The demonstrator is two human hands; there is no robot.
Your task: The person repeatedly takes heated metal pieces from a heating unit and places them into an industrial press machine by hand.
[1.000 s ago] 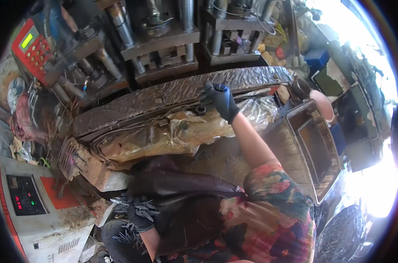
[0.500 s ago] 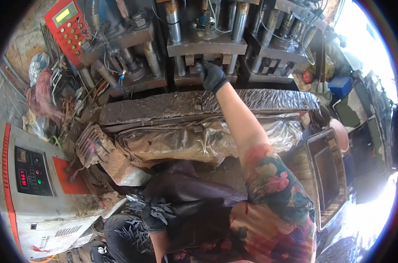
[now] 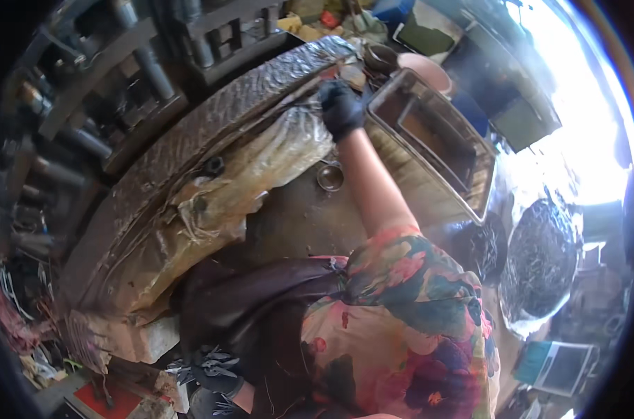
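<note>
My right hand (image 3: 343, 109), in a black glove, reaches out to the far end of the plastic-wrapped ledge (image 3: 289, 140). Its fingers are curled, and whatever they may hold is hidden from view. Just beyond them is a small pale, rounded thing (image 3: 353, 77) too blurred to name. Low in the picture, beside my dark apron (image 3: 254, 300), my left hand (image 3: 222, 380) is also gloved in black. It is closed on a bunch of flat grey metal pieces (image 3: 215, 363) with pointed, plier-like shapes. More such pieces lie below that hand, partly cut off.
To the right of my right hand stands a rectangular bin (image 3: 481, 202) with a worn rim, with a pink basin (image 3: 425, 70) behind it. A small round cup (image 3: 329, 177) is below the ledge. Press machines (image 3: 149, 70) line the far left. A foil-like covered round thing (image 3: 540, 258) stands at right.
My view has swung to the right. My right hand has left the middle press and is now at the ledge's right end near the bin. My left hand still holds the metal pieces.
</note>
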